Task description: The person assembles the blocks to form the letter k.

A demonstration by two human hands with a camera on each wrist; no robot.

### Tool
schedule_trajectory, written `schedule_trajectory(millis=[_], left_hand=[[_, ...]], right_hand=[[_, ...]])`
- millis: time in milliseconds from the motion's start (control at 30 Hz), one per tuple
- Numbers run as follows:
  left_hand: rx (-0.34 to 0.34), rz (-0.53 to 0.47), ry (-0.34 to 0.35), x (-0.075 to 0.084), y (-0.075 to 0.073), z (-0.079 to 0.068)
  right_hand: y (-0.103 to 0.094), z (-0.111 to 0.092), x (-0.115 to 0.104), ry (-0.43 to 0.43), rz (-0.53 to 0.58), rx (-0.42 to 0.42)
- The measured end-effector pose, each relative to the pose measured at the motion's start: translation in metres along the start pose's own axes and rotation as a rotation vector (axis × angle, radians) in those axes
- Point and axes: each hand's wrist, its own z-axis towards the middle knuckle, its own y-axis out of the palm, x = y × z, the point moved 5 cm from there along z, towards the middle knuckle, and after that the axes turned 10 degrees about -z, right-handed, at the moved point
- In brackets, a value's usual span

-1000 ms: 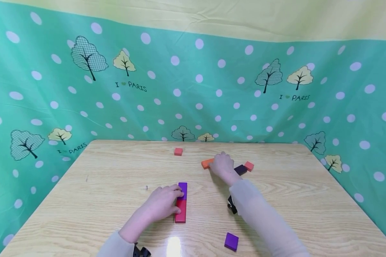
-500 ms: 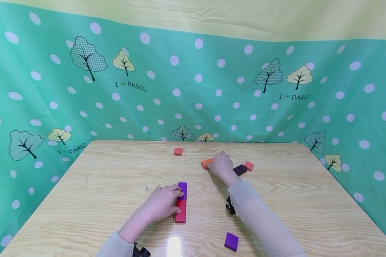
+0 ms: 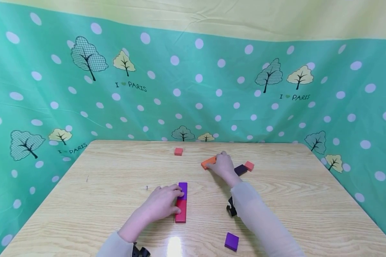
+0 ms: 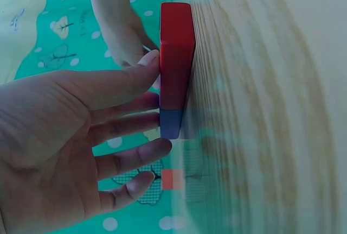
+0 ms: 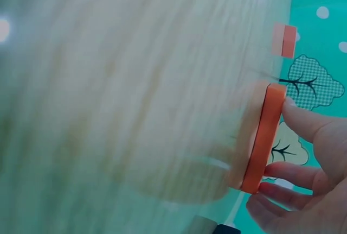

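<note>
My left hand [image 3: 162, 202] rests its extended thumb and fingertips on two blocks lying end to end. One is a red block [image 4: 177, 60], closer to me; the purple block [image 3: 183, 188] touches its far end. In the left wrist view the thumb is on the red block and other fingers reach along the pair. Farther back, my right hand [image 3: 223, 166] touches an orange block [image 5: 264, 139]. The right wrist view shows its thumb near one end of that block and fingers near the other, the palm held off it.
A small red block [image 3: 178, 151] lies at the back of the wooden table [image 3: 122, 164]. Right of my right hand are a black block [image 3: 241, 170] and another small red block [image 3: 249, 166]. A purple square block [image 3: 231, 241] lies near the front. A patterned curtain [image 3: 193, 71] hangs behind.
My right hand's fingers have shifted slightly, showing a little more of the orange block, which stays in place. My left hand and its two blocks have not visibly moved.
</note>
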Motion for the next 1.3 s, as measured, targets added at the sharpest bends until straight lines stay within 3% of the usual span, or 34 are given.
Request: schedule_trajectory(millis=[633, 1000, 1300], left_hand=[[-0.009, -0.042, -0.018, -0.004, 0.000, 0.000], [-0.019, -0.055, -0.038, -0.007, 0.001, 0.000], [-0.026, -0.079, -0.046, -0.006, 0.001, 0.000]], right_hand=[[0.011, 0.010, 0.018, -0.038, 0.304, -0.024], [0.005, 0.008, 0.028, -0.106, 0.381, -0.088], [0.004, 0.011, 0.037, -0.164, 0.356, -0.140]])
